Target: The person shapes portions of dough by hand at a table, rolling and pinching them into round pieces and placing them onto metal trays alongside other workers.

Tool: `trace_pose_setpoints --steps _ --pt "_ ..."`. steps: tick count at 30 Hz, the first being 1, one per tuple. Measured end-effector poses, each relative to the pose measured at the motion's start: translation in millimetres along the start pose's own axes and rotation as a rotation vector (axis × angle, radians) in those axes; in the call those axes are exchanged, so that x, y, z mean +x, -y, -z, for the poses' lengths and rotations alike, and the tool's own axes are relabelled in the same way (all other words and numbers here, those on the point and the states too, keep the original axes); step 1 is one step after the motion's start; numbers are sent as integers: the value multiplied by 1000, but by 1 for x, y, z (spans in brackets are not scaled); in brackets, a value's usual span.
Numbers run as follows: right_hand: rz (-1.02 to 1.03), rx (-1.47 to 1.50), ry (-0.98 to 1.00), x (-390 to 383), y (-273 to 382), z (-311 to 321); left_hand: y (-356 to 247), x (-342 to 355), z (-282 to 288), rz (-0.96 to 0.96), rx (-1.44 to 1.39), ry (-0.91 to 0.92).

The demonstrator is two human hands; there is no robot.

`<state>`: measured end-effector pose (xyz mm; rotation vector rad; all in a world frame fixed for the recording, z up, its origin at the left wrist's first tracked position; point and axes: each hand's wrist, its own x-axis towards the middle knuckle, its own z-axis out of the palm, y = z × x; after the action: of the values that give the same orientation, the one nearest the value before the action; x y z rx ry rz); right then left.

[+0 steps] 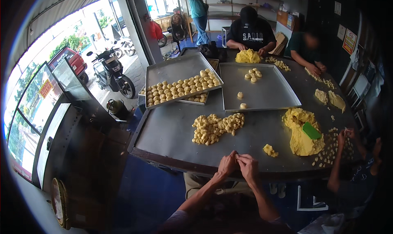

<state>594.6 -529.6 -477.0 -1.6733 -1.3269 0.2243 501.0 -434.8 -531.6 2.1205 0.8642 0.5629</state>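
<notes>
Close together at the table's near edge, my left hand (pixel 227 165) and my right hand (pixel 248 166) meet at the fingertips. Both are closed in a pinch; whatever lies between the fingers is hidden or too small to name. Just beyond them is a heap of small yellow dough pieces (pixel 213 129). To the right of my hands sits a little lump of yellow dough (pixel 270 150). Farther right a big mound of yellow dough (pixel 295 129) has a green scraper (pixel 311 131) resting on it.
A metal tray (pixel 163 72) with rows of dough balls overlaps another tray at the table's (pixel 163 140) far left. Beside it, a second tray (pixel 266 90) holds several balls. Co-workers handle dough at the far side and right edge. A motorcycle (pixel 112 72) stands outside.
</notes>
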Motion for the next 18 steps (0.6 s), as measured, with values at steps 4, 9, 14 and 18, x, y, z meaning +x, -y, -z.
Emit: trace_pose_setpoints --steps 4,9,14,18 --pt "147 -175 70 2 11 3 -3 -4 10 -57 -186 -17" --pt "-322 445 333 28 -25 23 -12 -6 22 -95 -343 69" --pt "-463 606 462 30 -70 22 -23 -4 27 -154 -439 211" --pt "-376 413 431 31 -80 -1 6 -6 11 -245 -298 100"
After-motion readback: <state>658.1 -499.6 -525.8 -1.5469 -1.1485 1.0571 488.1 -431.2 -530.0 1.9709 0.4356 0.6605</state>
